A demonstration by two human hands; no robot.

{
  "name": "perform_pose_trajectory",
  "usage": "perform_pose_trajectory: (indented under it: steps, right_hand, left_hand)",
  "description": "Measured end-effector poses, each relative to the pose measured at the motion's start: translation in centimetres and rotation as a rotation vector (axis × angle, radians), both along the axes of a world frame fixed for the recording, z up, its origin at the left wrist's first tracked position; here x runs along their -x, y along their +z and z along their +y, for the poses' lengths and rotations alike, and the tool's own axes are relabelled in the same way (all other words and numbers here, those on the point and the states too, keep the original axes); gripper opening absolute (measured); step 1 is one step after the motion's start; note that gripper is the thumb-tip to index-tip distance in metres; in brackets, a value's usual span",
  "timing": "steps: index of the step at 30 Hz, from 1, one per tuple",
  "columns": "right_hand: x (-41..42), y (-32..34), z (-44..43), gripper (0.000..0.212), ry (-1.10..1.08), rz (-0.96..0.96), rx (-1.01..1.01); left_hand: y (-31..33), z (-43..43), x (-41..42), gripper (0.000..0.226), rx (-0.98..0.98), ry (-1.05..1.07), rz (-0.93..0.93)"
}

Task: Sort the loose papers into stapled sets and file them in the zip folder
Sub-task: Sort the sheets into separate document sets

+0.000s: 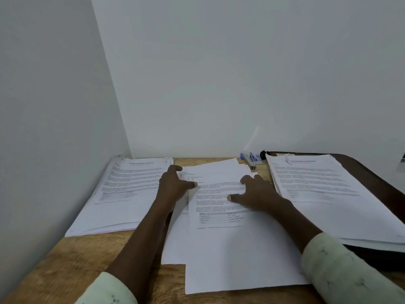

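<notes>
Loose printed sheets (228,244) lie fanned in the middle of the wooden desk (65,273). My left hand (174,186) rests at their upper left edge, thumb and fingers pinching a sheet corner. My right hand (257,193) lies flat on the top sheet, fingers spread. One paper stack (122,194) sits at the left by the wall. Another stack (322,194) lies on the dark zip folder (372,172) at the right. A blue stapler (251,160) stands at the back by the wall.
White walls close the desk at the back and the left. The zip folder's dark edge (370,255) reaches the front right, under my right sleeve.
</notes>
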State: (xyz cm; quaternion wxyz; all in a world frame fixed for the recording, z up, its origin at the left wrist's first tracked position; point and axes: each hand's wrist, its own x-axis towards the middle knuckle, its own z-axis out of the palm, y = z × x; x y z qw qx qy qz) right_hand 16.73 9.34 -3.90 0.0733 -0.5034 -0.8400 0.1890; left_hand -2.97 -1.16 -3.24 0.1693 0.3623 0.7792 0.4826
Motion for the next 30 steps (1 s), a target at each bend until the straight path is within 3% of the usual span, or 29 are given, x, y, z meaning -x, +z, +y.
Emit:
perform_pose_trajectory:
  steps: [4,7,10,12,14,18,23,25,28,30]
  right_hand:
    - [0.6,-0.9,-0.4,0.080,0.002,0.028,-0.089]
    - [0.8,-0.9,-0.7,0.083,-0.022,0.112,-0.149]
    - [1.0,0.4,-0.2,0.073,-0.089,0.593,-0.071]
    - [0.5,2.0,0.5,0.053,-0.160,0.870,0.152]
    - [-0.1,2.8,0.8,0.034,-0.076,1.040,0.431]
    - [-0.9,3.2,-0.3,0.010,0.013,1.103,0.437]
    - [-1.1,3.7,0.1,0.055,0.045,1.178,0.309]
    - [-1.3,3.9,0.2,0.047,0.041,1.191,0.293]
    - [-1.5,4.2,0.0,0.008,0.057,1.197,0.288]
    - [-1.7,4.2,0.0,0.015,0.074,1.171,0.300]
  left_hand:
    - [0.5,-0.3,-0.1,0.088,-0.066,-0.047,-0.333]
    - [0.5,-0.5,-0.4,0.067,-0.091,-0.109,-0.389]
    - [1.1,-1.1,1.7,0.037,-0.282,-0.164,-0.373]
    - [1.4,-1.9,3.7,0.036,-0.376,-0.258,-0.523]
    - [1.2,-2.6,4.8,0.039,-0.409,-0.334,-0.695]
    - [0.2,-2.9,4.9,0.041,-0.409,-0.338,-0.770]
    - [0.3,-2.8,4.8,0.041,-0.429,-0.283,-0.726]
    - [0.2,-3.0,5.3,0.036,-0.429,-0.242,-0.749]
    - [0.0,-3.5,5.7,0.037,-0.383,-0.278,-0.781]
    - [0.0,-3.7,5.3,0.040,-0.339,-0.327,-0.793]
